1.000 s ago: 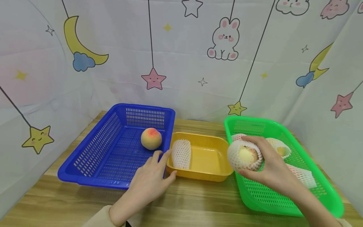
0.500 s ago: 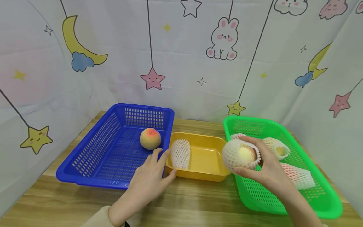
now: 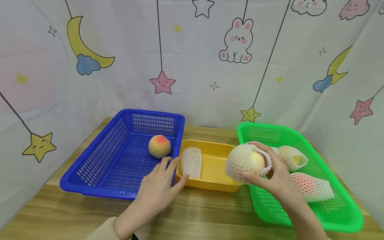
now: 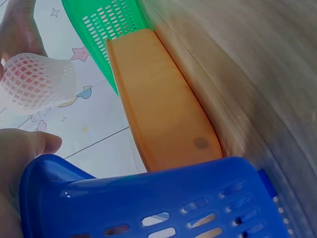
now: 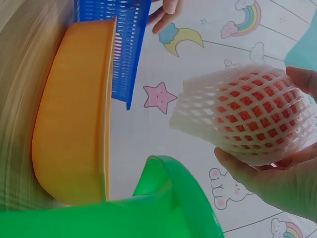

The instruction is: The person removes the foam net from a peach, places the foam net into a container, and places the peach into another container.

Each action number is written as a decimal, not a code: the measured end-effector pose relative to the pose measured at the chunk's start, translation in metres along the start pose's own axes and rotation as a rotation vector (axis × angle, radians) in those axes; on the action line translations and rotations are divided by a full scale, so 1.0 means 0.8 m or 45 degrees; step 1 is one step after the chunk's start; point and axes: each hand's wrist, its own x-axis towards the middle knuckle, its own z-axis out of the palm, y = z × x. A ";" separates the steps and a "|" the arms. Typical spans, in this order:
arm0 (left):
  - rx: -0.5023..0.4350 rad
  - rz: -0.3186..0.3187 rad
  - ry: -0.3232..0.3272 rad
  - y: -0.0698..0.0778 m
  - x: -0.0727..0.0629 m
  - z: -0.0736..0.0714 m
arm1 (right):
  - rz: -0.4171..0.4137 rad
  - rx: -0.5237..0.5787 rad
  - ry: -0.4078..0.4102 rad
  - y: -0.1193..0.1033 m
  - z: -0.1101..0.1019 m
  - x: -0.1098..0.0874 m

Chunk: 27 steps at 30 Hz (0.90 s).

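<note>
My right hand [image 3: 279, 178] grips a peach in a white foam net [image 3: 243, 164], held in the air over the gap between the yellow tray [image 3: 217, 166] and the green basket [image 3: 255, 203]. Yellowish skin shows at the net's opening; red shows through the mesh in the right wrist view. My left hand [image 3: 159, 183] lies across the edge where the blue basket [image 3: 126, 163] meets the tray, fingers loosely bent and holding nothing. Its thumb is at the tray's front rim. A foam net sleeve [image 3: 192, 163] lies at the tray's left end.
A bare peach [image 3: 159, 146] sits in the blue basket, just beyond the left fingertips. In the green basket lie a net-wrapped peach [image 3: 310, 187], another wrapped fruit [image 3: 291, 158] and a third partly hidden behind the right hand. A patterned curtain [image 3: 195, 53] hangs behind the wooden table [image 3: 207, 216].
My right hand has moved left with the wrapped peach, away from the green basket toward the yellow tray. My left hand has barely moved.
</note>
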 end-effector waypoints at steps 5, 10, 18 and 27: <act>0.017 0.024 0.026 0.001 0.001 -0.003 | 0.018 0.041 -0.016 0.004 0.004 0.002; 0.047 0.086 0.094 0.003 0.000 -0.005 | 0.032 0.074 -0.030 0.010 0.009 0.003; -0.135 0.286 0.270 0.018 -0.002 -0.014 | 0.057 0.078 -0.011 0.016 0.015 0.005; -0.612 0.200 -0.034 0.046 -0.004 -0.012 | 0.056 0.180 -0.009 0.019 0.018 0.004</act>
